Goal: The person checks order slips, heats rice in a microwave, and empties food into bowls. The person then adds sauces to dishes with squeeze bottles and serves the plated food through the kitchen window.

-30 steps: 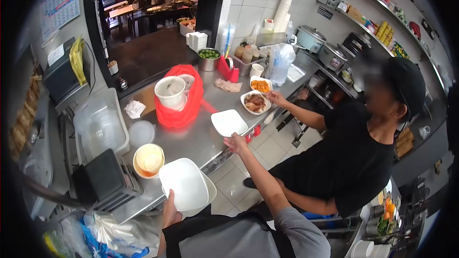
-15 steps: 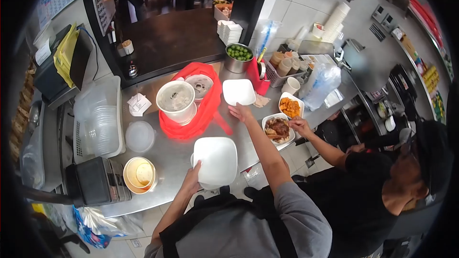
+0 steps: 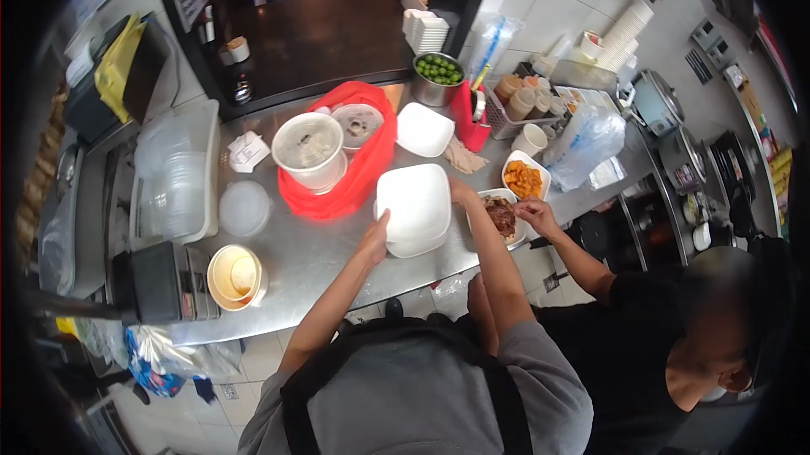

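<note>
While the left hand (image 3: 374,240) has its fingers clamped on the white bowls (image 3: 413,206), the right hand (image 3: 460,191) has come back beside them, fingers hidden, so I can't tell their grip. Farther off, one lone bowl (image 3: 424,129) now sits set down on the worktop (image 3: 329,274).

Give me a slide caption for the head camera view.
Left hand holding stacked white dishes, right hand beside them, at a steel counter bearing a red bag.

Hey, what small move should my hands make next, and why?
Probably lower the held white dish onto the counter: your left hand grips its edge, your right hand is by its opposite side, another white dish already sits there, and bare metal shows nearby.
</note>
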`<state>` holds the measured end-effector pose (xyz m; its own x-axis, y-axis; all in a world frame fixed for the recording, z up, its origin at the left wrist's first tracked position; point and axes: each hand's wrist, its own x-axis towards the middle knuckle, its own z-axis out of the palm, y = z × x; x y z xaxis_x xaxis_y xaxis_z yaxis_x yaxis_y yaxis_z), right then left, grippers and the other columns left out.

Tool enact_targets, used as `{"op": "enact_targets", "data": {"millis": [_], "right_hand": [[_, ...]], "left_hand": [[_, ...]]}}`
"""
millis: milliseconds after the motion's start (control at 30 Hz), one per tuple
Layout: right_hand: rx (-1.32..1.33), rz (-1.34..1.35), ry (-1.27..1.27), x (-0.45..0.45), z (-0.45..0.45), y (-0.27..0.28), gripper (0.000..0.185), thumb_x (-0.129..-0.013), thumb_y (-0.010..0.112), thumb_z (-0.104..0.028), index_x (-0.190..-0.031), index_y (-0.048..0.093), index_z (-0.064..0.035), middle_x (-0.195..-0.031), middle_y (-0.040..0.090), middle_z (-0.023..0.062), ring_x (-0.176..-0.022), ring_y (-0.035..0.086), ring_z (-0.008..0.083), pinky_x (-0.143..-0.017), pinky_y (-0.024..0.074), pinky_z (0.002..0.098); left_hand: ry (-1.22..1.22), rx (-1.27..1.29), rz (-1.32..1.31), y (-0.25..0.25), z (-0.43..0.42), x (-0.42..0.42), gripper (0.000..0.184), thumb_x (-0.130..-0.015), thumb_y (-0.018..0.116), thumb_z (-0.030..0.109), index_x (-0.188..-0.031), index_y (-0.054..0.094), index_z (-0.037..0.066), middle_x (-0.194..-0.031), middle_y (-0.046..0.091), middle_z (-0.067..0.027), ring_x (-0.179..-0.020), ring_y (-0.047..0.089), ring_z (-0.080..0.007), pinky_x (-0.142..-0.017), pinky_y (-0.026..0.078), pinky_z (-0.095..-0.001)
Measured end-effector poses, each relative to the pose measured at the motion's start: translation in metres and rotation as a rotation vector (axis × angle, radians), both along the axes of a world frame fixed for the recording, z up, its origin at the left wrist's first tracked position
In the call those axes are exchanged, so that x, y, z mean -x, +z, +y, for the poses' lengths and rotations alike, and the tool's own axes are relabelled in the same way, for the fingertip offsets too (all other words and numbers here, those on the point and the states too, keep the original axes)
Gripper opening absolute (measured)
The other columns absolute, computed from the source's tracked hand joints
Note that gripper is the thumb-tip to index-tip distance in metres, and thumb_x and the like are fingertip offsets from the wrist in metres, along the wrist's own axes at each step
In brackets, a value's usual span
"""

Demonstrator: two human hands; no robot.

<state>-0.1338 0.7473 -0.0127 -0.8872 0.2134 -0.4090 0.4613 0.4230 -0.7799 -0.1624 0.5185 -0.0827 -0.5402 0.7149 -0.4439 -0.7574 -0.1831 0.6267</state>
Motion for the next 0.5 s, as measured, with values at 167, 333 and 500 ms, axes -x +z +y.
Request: {"op": "enact_targets", "data": {"millis": [167,333,500], "right_hand": [[-0.47,0.219,0.046,0.016,0.033,-0.038,0.025,-0.067,0.065,-0.024,-0.077,0.061,-0.0016,-0.07,0.06,0.016,-0.064,0.061,0.0312,-0.059,0.0485,0.0416],[-0.694,0.113,0.14,0.053,0.104,-0.075,0.022,-0.067,0.066,-0.02,-0.081,0.062,-0.0044,-0.086,0.06,0.0164,-0.081,0.058,0.0326,-0.072,0.0455,0.0426],[-0.994,0.157,0.009,0.077,0.074,-0.048,0.017,-0.071,0.066,-0.017,-0.081,0.063,-0.004,-0.08,0.061,0.0159,-0.079,0.06,0.0304,-0.07,0.048,0.038]], "left_hand": [[0.067,0.218,0.174,0.011,-0.023,-0.009,0.063,-0.09,0.043,0.046,-0.126,0.04,-0.006,-0.122,0.05,-0.0159,-0.108,0.05,-0.0251,-0.096,0.035,-0.039],[0.187,0.391,0.176,0.028,-0.111,-0.014,0.058,-0.089,0.04,0.05,-0.108,0.055,-0.003,-0.094,0.061,-0.0114,-0.08,0.06,-0.02,-0.062,0.05,-0.0341],[0.269,0.567,0.219,-0.001,-0.158,-0.019,0.058,-0.09,0.036,0.048,-0.099,0.058,-0.005,-0.082,0.062,-0.0095,-0.068,0.061,-0.0172,-0.048,0.049,-0.0302]]}}
